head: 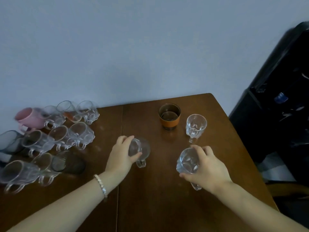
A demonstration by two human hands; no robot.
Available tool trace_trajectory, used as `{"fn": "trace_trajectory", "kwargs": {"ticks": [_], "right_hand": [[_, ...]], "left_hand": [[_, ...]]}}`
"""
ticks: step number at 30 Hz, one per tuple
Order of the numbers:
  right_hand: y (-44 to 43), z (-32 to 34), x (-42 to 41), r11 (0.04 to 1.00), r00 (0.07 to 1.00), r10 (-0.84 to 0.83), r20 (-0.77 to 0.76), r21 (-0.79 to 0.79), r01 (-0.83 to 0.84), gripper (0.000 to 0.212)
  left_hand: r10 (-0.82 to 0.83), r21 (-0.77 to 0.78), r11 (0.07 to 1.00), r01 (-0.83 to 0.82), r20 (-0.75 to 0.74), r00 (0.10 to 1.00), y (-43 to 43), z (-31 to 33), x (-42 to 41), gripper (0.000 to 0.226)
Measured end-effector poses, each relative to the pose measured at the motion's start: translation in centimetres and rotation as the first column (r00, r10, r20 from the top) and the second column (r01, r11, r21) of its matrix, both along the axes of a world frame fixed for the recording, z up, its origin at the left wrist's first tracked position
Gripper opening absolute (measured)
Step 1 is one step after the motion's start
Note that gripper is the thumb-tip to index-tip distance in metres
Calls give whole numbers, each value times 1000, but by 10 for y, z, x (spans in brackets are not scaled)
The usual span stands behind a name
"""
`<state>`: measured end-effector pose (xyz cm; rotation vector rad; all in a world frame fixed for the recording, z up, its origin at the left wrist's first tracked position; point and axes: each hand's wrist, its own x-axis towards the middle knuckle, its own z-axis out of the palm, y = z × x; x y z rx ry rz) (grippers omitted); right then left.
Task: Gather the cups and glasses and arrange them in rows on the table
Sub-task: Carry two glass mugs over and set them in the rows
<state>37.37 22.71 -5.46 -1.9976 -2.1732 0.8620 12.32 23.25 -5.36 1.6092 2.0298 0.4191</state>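
My left hand (121,152) grips a smooth clear glass mug (142,150) near the middle of the brown table (150,198). My right hand (207,168) holds a dimpled clear glass mug (186,162) to the right of it, its handle showing under my palm. Behind them stand a brown cup with an orange band (169,116) and another dimpled glass mug (196,125). On the left, several clear glass mugs (73,136) stand in rows, with a pink mug (29,118), a grey-blue tumbler (9,141) and a dark smoky glass (68,162).
A pale blue wall (133,47) runs behind the table. A black cabinet-like object (280,106) stands just past the table's right edge. The table's back right corner (209,94) lies close behind the brown cup.
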Motion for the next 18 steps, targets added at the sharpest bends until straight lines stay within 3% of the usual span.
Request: {"fn": "trace_trajectory", "kwargs": {"ticks": [9, 18], "right_hand": [[-72, 32, -104, 987, 988, 155, 7, -49, -155, 93], [-162, 28, -262, 982, 985, 173, 13, -76, -171, 92]], "left_hand": [[-21, -105, 994, 14, -64, 998, -149, 55, -116, 65], [139, -110, 983, -150, -98, 985, -252, 40, -314, 60]]}}
